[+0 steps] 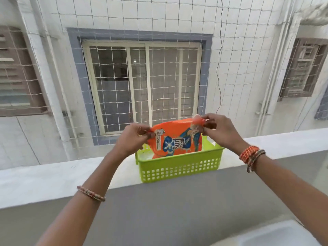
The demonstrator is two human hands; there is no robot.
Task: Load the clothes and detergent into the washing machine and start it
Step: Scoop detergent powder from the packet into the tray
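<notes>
Left hand [132, 139] and right hand [219, 129] pinch the detergent packet's [175, 139] top corners; its bottom is hidden inside the green basket [179, 167].

Two hands are in view: the left hand [132, 139] and the right hand [221, 130]. Between them there is one orange detergent packet [175, 139], and under it one lime-green plastic basket [179, 167]. One ledge [53, 176] carries the basket. Bangles sit on both wrists: a thin set on the left wrist [90, 193] and a thicker orange and beaded stack on the right wrist [252, 156]; the separate rings in each are too blurred to count. Across the gap there are three windows: one large barred window [142, 86], one louvred window at the left [16, 71] and one at the right [305, 68]. One safety net [159, 15] spans the opening. One white object's corner [276, 235] shows at the lower right.
</notes>
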